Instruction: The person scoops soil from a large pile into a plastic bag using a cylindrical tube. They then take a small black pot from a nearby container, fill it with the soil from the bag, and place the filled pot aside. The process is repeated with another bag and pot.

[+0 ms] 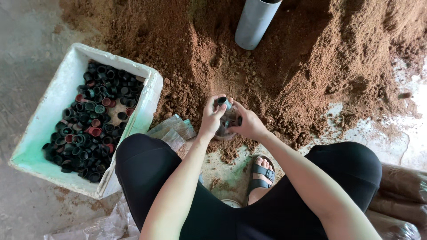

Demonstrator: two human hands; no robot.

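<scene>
My left hand (211, 118) and my right hand (249, 124) meet in front of my knees, over the edge of a brown soil heap (284, 58). Between them they hold a clear plastic bag neck with a dark ring cap (223, 102) on top; my left fingers pinch the cap, my right hand grips the bag (229, 122) below it. The bag's lower part is hidden by my hands.
A white foam box (53, 98) full of several black and red ring caps stands at the left. A grey pipe (253, 22) sticks out of the soil at the top. Flat clear bags (173, 131) lie by my left knee. Filled bags (400, 195) lie at the right.
</scene>
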